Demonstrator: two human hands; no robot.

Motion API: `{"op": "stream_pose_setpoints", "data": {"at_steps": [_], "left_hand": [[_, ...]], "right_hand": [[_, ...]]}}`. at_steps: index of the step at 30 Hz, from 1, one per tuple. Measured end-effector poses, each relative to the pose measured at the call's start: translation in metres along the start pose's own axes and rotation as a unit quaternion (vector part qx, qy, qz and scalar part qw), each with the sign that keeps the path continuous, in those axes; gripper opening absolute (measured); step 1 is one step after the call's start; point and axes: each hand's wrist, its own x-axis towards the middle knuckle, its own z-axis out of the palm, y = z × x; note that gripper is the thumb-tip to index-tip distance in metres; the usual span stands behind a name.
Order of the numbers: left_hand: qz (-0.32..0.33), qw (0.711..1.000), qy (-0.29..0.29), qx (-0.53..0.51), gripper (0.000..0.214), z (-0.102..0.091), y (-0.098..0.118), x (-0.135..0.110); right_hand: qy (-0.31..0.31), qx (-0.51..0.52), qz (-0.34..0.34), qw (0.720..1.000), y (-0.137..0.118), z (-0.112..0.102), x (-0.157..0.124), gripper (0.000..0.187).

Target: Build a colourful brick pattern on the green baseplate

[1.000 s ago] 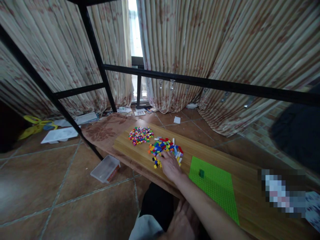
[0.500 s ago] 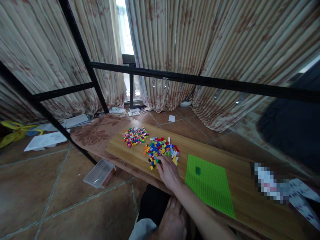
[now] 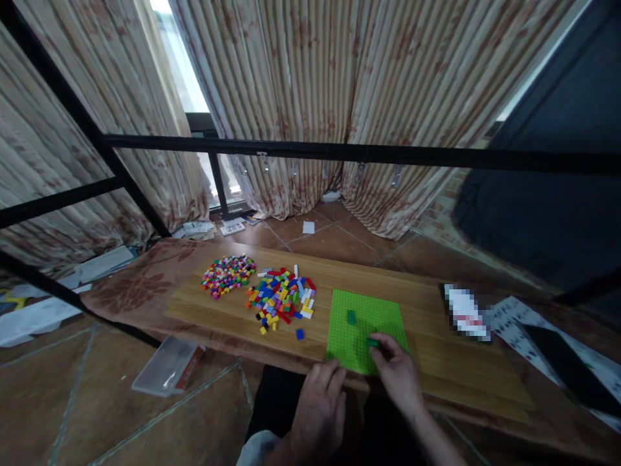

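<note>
Striped curtains (image 3: 272, 84) hang beyond the wooden board (image 3: 431, 323), where a lime baseplate (image 3: 343, 340) carries one dark green brick (image 3: 351, 317). Your right hand (image 3: 398, 372) pinches a second green brick (image 3: 372, 342) over its nearer half; your left hand (image 3: 319, 398) bends by its near corner, grip unclear.

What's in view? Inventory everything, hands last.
cloth: one, brown, under board
board: one, brown, on cloth
baseplate: one, green, on board
placed brick: one, green, on baseplate
held brick: one, green, right hand
loose brick: one, blue, on board
larger bricks: many, multicoloured, beside baseplate
smaller bricks: many, multicoloured, board's left
container: one, clear, floor
papers: several, pale, floor
curtains: several, beige, background
frame: one, black, midview
pixelated item: one, whitish, board's right
slab: one, black, right
left hand: one, baseplate's near edge
right hand: one, over baseplate
</note>
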Motion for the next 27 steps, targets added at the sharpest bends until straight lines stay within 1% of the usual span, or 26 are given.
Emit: {"op": "stream_pose_setpoints", "data": {"at_steps": [4, 8, 11, 14, 18, 21, 24, 27], "left_hand": [[-0.015, 1.0, 0.024, 0.012, 0.04, -0.003, 0.004, 0.027], [-0.042, 0.999, 0.027, 0.004, 0.041, -0.007, -0.001, 0.058], [-0.059, 0.997, 0.048, -0.001, 0.042, -0.003, -0.007, 0.08], [-0.062, 0.996, 0.066, -0.003, 0.042, 0.005, -0.013, 0.095], [-0.057, 0.996, 0.075, -0.003, 0.042, 0.013, -0.019, 0.104], [-0.057, 0.996, 0.072, -0.008, 0.044, 0.015, -0.023, 0.103], [-0.051, 0.996, 0.075, -0.018, 0.046, 0.016, -0.026, 0.101], [-0.052, 0.995, 0.084, -0.03, 0.046, 0.017, -0.029, 0.1]], "right_hand": [[-0.002, -0.089, -0.048, 0.995, 0.007, -0.015, 0.01, 0.024], [-0.013, -0.123, -0.091, 0.988, 0.013, -0.019, 0.015, 0.029], [-0.025, -0.151, -0.118, 0.981, 0.016, -0.022, 0.017, 0.031], [-0.027, -0.188, -0.133, 0.973, 0.017, -0.025, 0.019, 0.027], [-0.021, -0.216, -0.131, 0.967, 0.018, -0.03, 0.02, 0.023], [-0.029, -0.205, -0.135, 0.969, 0.013, -0.026, 0.022, 0.022], [-0.039, -0.181, -0.142, 0.972, 0.0, -0.011, 0.024, 0.022], [-0.016, -0.18, -0.113, 0.977, -0.015, 0.01, 0.025, 0.024]]}}
